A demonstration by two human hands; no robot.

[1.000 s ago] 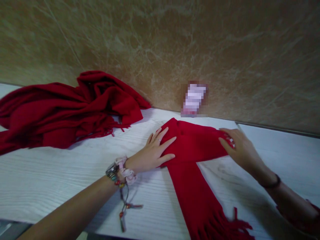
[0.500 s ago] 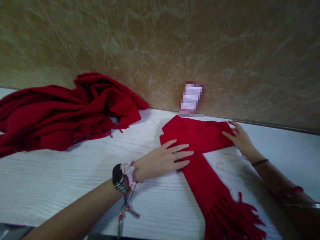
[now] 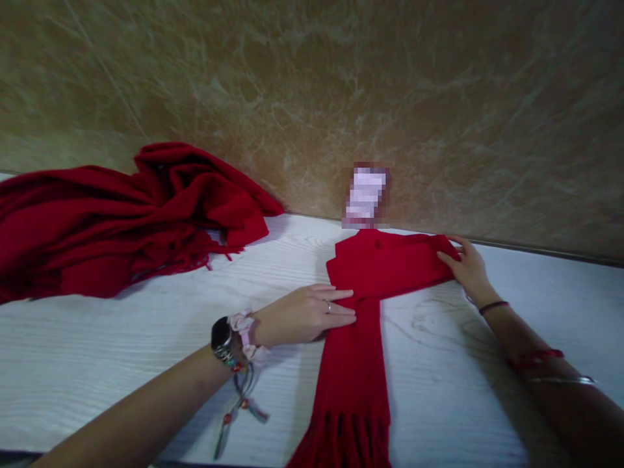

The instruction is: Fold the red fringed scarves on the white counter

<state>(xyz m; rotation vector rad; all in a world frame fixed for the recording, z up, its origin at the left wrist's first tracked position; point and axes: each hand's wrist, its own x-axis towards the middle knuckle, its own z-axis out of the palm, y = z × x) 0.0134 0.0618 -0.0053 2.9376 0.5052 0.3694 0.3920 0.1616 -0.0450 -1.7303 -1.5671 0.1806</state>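
A red scarf [image 3: 390, 266] lies folded on the white tabletop, its layered band running to the right. From the band a tail [image 3: 355, 370] hangs toward me, ending in fringe near the front edge. My left hand [image 3: 305, 315] rests where the tail meets the band, fingers stretched out over the cloth and thumb hidden. At the band's right end my right hand [image 3: 468, 266] grips the scarf, thumb on top and fingers at the far edge. A second red scarf [image 3: 97, 227], crumpled and fringed, is heaped at the left.
Behind the scarves rises a brown marbled wall [image 3: 244, 97] along the table's [image 3: 121, 364] back edge. A pixelated object with a pale face [image 3: 365, 195] leans against it, just behind the folded scarf.
The scarf's fringed tail has swung from lower right to nearly straight toward me. My left hand has shifted slightly left and its fingers have drawn closer together. My right hand keeps the band's end.
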